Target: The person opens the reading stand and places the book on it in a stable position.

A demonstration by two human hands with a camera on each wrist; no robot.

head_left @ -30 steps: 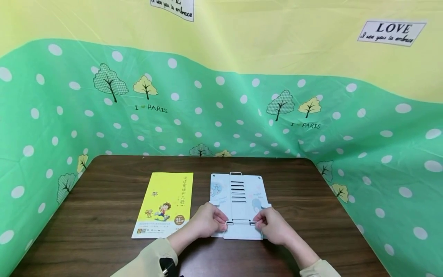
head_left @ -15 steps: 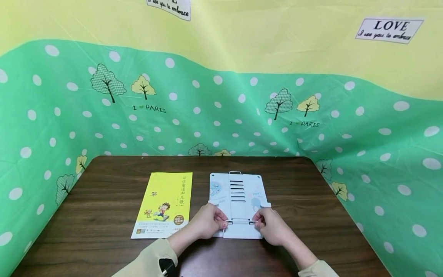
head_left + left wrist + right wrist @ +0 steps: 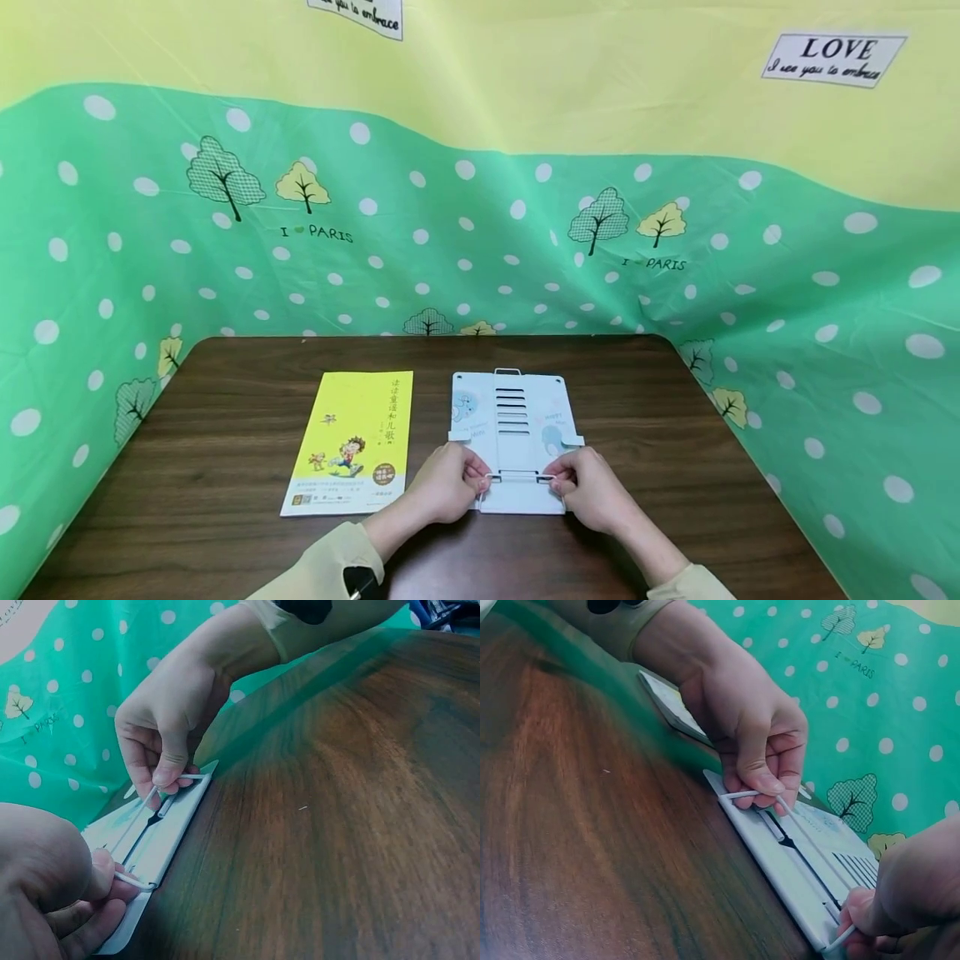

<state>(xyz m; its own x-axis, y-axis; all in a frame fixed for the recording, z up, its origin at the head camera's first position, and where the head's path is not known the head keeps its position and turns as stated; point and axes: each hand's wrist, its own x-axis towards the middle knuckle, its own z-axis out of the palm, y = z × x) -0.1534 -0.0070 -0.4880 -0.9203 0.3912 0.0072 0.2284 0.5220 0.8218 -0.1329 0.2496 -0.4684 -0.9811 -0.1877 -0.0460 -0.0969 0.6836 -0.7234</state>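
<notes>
A white book stand (image 3: 521,496) with pale blue prints and a column of slots lies flat on the table. In the head view, my left hand (image 3: 448,483) pinches the left end of the stand's white wire frame (image 3: 137,820) between thumb and fingers. My right hand (image 3: 592,490) pinches the other end the same way. Both wrist views show the wire frame raised above the panel, with its side arms running down to the stand's near edge. Small side tabs stick out just beyond the hands.
A yellow children's book (image 3: 352,442) lies left of the stand, near my left forearm. The brown wooden table (image 3: 240,417) is bordered by a green and yellow dotted cloth (image 3: 495,217) at the back and both sides.
Both hands keep their pinch on the wire frame, which looks raised very slightly. The head view has shifted a little; the stand and book stay in place.
</notes>
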